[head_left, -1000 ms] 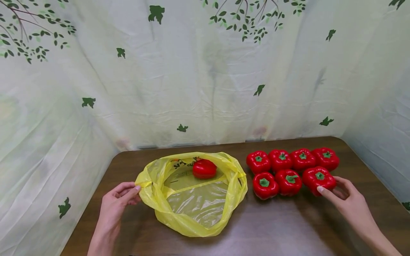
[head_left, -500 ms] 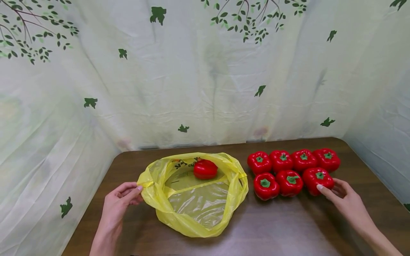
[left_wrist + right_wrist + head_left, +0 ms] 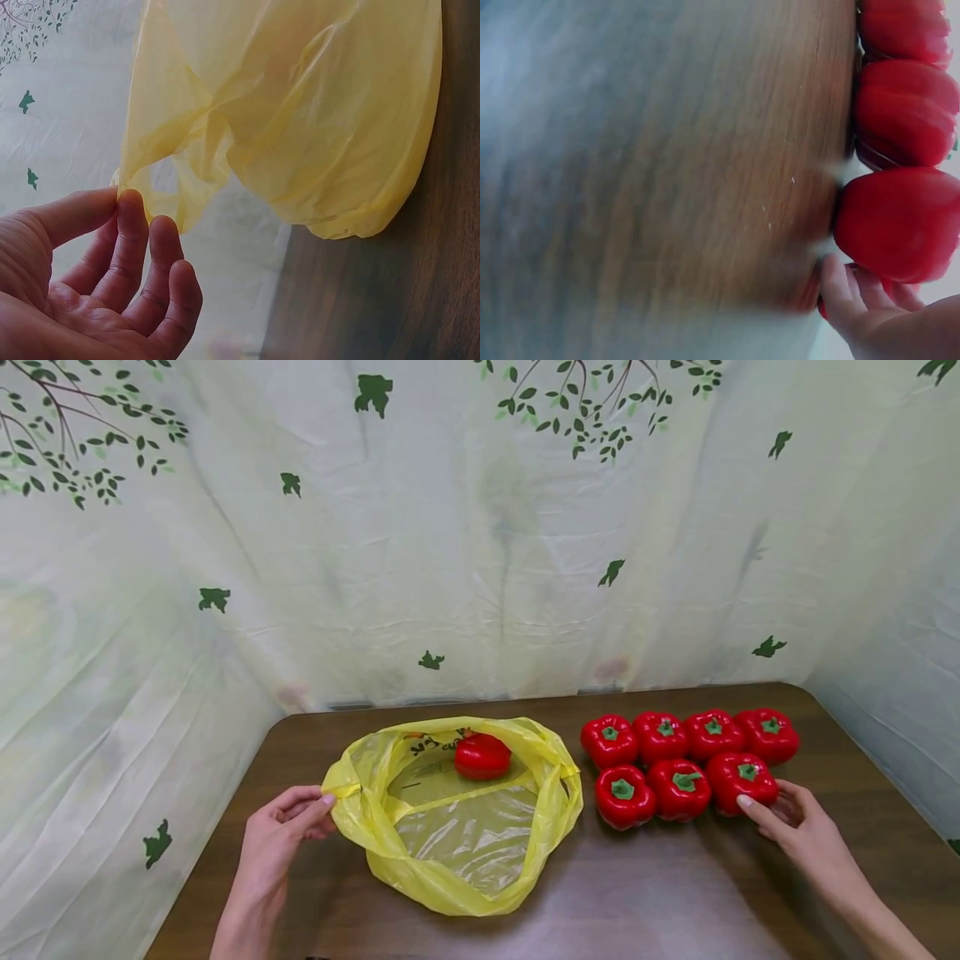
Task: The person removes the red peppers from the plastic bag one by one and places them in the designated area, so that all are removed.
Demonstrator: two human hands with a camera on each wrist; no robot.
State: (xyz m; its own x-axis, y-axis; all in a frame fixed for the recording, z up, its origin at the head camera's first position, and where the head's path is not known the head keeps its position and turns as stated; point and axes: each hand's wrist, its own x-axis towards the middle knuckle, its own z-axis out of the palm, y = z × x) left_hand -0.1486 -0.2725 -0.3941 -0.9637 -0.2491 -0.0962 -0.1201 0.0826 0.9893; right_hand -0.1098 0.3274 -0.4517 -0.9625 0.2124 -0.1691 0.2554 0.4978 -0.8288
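Observation:
In the head view a yellow plastic bag [image 3: 450, 885] stands with its mouth spread wide. One red bell pepper [image 3: 482, 756] lies inside it on its side. My left hand [image 3: 288, 827] pinches the bag's handle between thumb and forefinger; in the left wrist view the other fingers curl loosely below the yellow film [image 3: 322, 112]. At the right end of the front row, my right hand [image 3: 806, 827] holds a glossy red bell pepper [image 3: 738, 783] with a green stem. Its thumb is at the front and its fingers are along the right side, near the base in the right wrist view.
Two more bell peppers [image 3: 626, 797] stand in the front row, left of the held one. Several others [image 3: 712, 735] form a back row close behind. The dark wooden table [image 3: 622, 902] ends at a pale leaf-printed curtain [image 3: 487, 543].
The bell pepper at my right hand has shifted slightly left, closer to its neighbour, and the hand moved with it. My left hand keeps its pinch on the bag; the head view drifted slightly.

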